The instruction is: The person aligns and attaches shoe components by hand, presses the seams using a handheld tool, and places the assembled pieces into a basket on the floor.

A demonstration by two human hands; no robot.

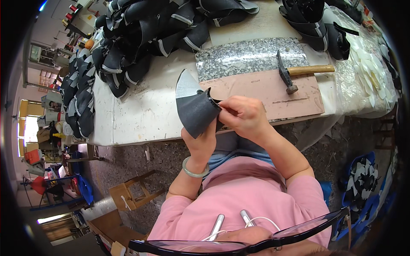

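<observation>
A black shoe upper point(197, 112) with a pale grey lining part is held up just in front of the table edge. My left hand point(200, 143) is closed round it from below, the fingers mostly hidden behind the black material. With thumb and forefinger my right hand point(243, 115) pinches the upper's notched top edge at its right side. On the table past my hands lies a pinkish board point(265, 94) over a speckled stone slab point(252, 55). A hammer point(285, 74) with a wooden handle rests on the board, head toward the left.
Black uppers point(141, 38) are heaped at the back left of the white table point(141, 115), and more black pieces point(309, 27) stand at the back right. Pale cut pieces point(369, 72) lie on plastic sheeting at the right. A wooden stool point(132, 192) stands on the floor at left, a blue basket point(361, 187) at right.
</observation>
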